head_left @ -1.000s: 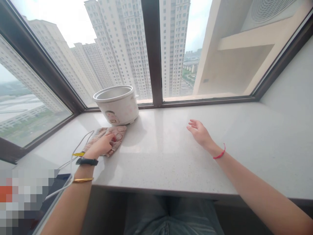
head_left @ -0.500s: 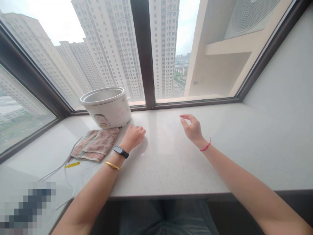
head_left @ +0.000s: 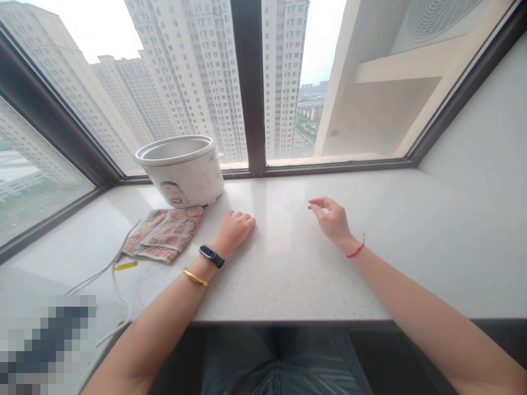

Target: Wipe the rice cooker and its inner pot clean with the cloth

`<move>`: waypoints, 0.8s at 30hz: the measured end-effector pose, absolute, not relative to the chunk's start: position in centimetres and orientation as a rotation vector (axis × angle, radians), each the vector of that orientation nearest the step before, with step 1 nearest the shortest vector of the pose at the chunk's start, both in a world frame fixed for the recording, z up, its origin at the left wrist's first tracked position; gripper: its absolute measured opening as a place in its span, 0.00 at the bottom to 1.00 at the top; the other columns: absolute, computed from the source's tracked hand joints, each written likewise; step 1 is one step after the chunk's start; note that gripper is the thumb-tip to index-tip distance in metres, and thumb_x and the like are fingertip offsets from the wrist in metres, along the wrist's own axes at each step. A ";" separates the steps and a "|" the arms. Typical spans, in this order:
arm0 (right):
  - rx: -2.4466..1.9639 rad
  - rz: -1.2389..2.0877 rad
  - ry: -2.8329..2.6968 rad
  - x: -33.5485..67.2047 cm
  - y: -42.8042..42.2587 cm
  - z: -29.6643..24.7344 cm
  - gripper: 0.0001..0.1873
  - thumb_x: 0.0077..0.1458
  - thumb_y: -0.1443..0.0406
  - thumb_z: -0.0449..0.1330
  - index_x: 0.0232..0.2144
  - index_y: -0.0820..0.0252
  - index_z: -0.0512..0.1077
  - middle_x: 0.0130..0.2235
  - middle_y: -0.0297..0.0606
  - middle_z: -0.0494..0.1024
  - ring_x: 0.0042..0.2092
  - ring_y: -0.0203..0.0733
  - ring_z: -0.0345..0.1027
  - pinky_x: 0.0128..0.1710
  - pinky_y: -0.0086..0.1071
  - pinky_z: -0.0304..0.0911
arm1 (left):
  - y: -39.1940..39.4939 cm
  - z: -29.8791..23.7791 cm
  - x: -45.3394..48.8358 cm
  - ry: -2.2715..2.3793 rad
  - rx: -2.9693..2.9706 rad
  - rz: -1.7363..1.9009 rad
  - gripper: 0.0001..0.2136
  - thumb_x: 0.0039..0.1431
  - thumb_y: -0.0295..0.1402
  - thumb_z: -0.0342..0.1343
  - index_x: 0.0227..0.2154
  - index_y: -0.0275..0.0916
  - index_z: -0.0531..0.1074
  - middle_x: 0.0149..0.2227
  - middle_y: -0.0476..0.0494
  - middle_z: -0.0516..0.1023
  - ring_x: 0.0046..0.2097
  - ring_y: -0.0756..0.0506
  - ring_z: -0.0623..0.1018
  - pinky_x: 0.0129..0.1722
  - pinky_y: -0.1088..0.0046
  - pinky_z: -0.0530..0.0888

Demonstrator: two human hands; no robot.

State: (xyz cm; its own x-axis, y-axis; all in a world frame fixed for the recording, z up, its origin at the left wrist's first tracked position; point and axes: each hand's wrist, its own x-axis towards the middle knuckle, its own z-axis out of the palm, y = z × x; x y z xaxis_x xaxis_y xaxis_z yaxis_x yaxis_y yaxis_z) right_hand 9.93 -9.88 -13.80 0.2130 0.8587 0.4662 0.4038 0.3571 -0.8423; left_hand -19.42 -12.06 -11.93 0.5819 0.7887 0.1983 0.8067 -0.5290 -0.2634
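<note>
My left hand (head_left: 234, 229) hovers over or rests on the white stone counter, back of the hand up, with its fingers curled under; whatever they hold, if anything, is hidden. My right hand (head_left: 332, 219) is further right, its thumb and index fingertips brought together in a pinch, with nothing visible between them. Nearest my left hand stand a white rice cooker (head_left: 185, 178), lidless with a grey rim, and a folded patterned cloth (head_left: 168, 236) in front of it. Neither hand touches them.
A thin grey cord (head_left: 88, 285) with a yellow tag (head_left: 125, 266) lies left of the cloth. At the lower left is a blurred-out dark patch. Dark window frames (head_left: 255, 109) border the counter (head_left: 296, 285) behind, and a white wall (head_left: 486, 192) stands at the right.
My right thumb and index fingertips have come closer together. My left hand has shifted slightly right and stays curled. The whole view has moved a little; cooker and cloth stay in place.
</note>
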 end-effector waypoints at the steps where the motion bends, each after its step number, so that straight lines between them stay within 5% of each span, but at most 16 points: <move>1: -1.252 0.476 -1.400 9.9 -10.0 -13.8 0.13 0.50 0.59 0.58 0.33 0.60 0.78 0.34 0.42 0.82 0.40 0.48 0.77 0.49 0.44 0.68 | -12.0 -11.9 -19.5 -1.304 -2.495 -0.081 0.11 0.67 0.24 0.47 0.38 0.36 0.76 0.39 0.37 0.81 0.41 0.38 0.79 0.44 0.57 0.68; 24: -1.312 0.559 -1.495 9.6 -10.3 -14.2 0.14 0.51 0.60 0.56 0.35 0.59 0.78 0.31 0.39 0.82 0.38 0.45 0.76 0.45 0.40 0.68 | -11.7 -12.6 -20.6 -1.488 -2.668 -0.464 0.12 0.67 0.28 0.49 0.43 0.39 0.79 0.45 0.40 0.81 0.47 0.40 0.76 0.45 0.64 0.73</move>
State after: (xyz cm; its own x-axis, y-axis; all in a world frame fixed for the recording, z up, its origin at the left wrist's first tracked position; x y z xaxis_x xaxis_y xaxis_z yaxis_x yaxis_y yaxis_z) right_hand 9.57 -10.32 -14.15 0.1197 0.9160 0.3830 0.4395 0.2970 -0.8477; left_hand -20.58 -11.74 -12.61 0.4912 0.8234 0.2841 0.8389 -0.5350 0.1002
